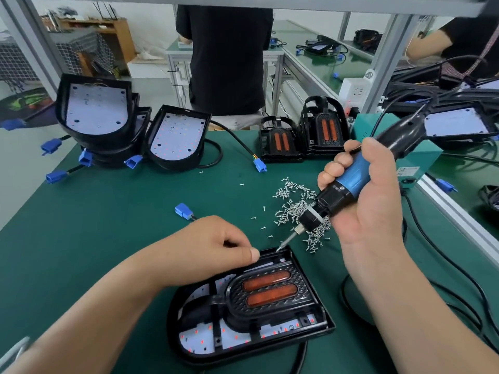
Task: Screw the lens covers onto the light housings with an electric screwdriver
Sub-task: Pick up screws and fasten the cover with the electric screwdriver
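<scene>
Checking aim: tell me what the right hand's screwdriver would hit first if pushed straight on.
The far corner of the near housing: the right hand aims the screwdriver there. Whether the bit already touches is unclear.

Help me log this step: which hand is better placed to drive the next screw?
Right. The right hand grips the electric screwdriver, its bit at the housing's far corner; the left hand only rests on the housing.
</scene>
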The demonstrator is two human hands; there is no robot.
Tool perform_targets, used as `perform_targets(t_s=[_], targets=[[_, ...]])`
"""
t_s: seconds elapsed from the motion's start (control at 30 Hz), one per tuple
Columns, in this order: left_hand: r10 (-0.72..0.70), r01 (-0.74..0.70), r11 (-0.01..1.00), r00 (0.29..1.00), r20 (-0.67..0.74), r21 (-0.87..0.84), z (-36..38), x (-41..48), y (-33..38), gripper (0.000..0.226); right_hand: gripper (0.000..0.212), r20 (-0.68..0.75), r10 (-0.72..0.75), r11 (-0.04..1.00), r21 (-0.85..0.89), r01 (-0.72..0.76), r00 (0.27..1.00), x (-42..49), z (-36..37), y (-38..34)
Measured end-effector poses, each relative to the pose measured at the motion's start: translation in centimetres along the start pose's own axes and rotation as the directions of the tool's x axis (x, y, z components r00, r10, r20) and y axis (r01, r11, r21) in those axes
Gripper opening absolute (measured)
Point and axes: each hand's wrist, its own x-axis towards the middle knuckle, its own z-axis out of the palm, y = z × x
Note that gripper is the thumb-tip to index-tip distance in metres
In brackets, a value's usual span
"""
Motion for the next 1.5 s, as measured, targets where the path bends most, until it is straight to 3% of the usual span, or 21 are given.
perform_targets(t_s=[0.13, 0.23, 0.6, 0.8, 1.0, 1.5], targets=[[0.013, -0.016, 0.995, 1.000, -0.028, -0.094, 0.1, -0.1, 0.1, 0.031, 0.015, 0.078, -0.026, 0.995, -0.091, 0.033, 0.997, -0.6, 0.7, -0.5], [0.022, -0.028, 0.992, 0.999, -0.048, -0.127, 0.3, 0.0, 0.0, 0.025, 0.014, 0.132, -0.036, 0.988, -0.147, 0.055, 0.991, -1.0, 1.2, -0.9], [0.016, -0.025, 0.989, 0.998, -0.067, -0.143, 0.6, 0.1, 0.1, 0.025, 0.012, 0.206, -0.036, 0.975, -0.208, 0.080, 0.978, -1.7, 1.7, -0.7], [0.030, -0.041, 0.991, 0.996, -0.088, -0.129, 1.1, 0.2, 0.1, 0.026, 0.022, 0.275, -0.017, 0.970, -0.230, 0.083, 0.961, -1.9, 1.9, -0.7], [0.016, -0.026, 0.996, 0.993, -0.118, -0.086, 1.7, 0.3, 0.2, 0.031, 0.019, 0.413, -0.005, 0.951, -0.279, 0.132, 0.911, -2.6, 2.6, -0.8], [0.023, -0.030, 0.999, 0.988, -0.151, -0.039, 1.9, 0.5, 0.1, 0.026, 0.003, 0.517, 0.095, 0.935, -0.340, 0.103, 0.851, -2.1, 3.5, -0.4]])
